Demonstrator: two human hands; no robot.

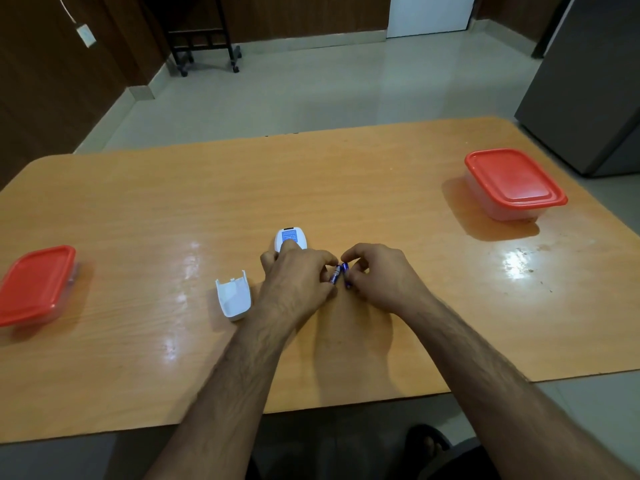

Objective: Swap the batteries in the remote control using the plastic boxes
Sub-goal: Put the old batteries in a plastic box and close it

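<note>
While our left hand holds the white remote control down on the worktop, our right hand pinches two blue batteries just beside it. The battery cover lies near, at the left. Two plastic boxes with red lids stand well apart.

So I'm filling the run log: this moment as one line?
left hand holds remote | right hand pinches batteries | cover off | boxes lidded
</note>
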